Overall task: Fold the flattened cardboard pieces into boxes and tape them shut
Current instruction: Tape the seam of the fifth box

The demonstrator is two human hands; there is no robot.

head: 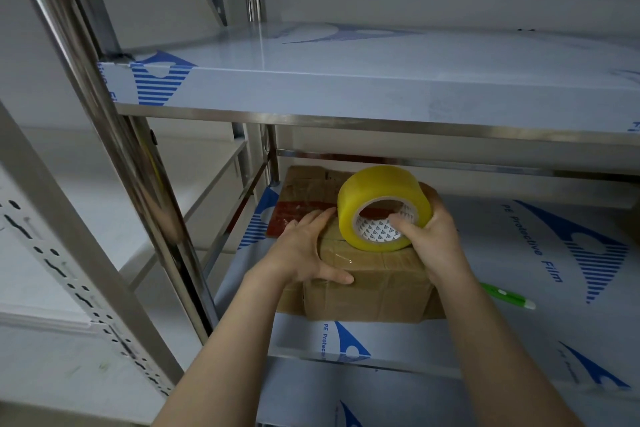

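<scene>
A folded brown cardboard box point(374, 282) stands on the lower shelf point(519, 340) of a steel rack. My left hand point(304, 250) lies flat on the box's top left, fingers straight, thumb along the front edge. My right hand point(429, 239) grips a yellow tape roll point(377, 198), thumb hooked into its core, and holds it on edge over the box top. A clear strip of tape shines on the box top below the roll. A flattened cardboard piece point(304, 191) with a red patch lies behind the box.
A green and white pen-like tool point(509, 296) lies on the shelf right of the box. The upper shelf point(381, 90) overhangs close above the roll. Steel posts point(114, 135) stand at the left. Both shelves wear blue-printed protective film.
</scene>
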